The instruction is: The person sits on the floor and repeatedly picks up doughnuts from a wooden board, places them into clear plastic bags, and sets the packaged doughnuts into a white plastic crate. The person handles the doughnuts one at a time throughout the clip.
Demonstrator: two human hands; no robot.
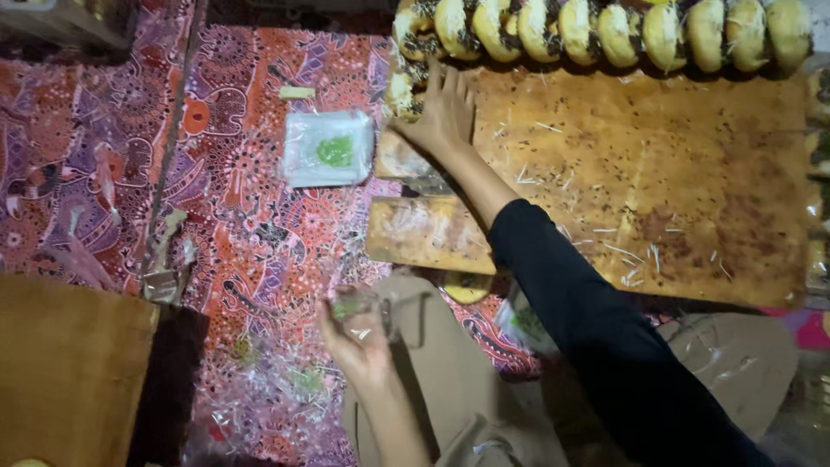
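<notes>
My right hand (443, 114), on a black-sleeved arm, reaches forward to the left end of a row of round filled cakes (605, 33) along the far edge of a big wooden board (674, 173). Its fingers rest on the cake at the row's left end (405, 86); whether they grip it I cannot tell. My left hand (356, 339) is low near my lap and holds a small clear plastic bag (363, 307) with a green mark. A stack of the same clear bags (328, 149) lies on the patterned cloth to the left of the board.
A red and purple patterned cloth (242, 242) covers the surface. A smaller wooden board (428, 232) lies beside the big one. Crumpled clear plastic (259, 380) lies on the cloth near me. A brown wooden block (69, 372) sits at lower left.
</notes>
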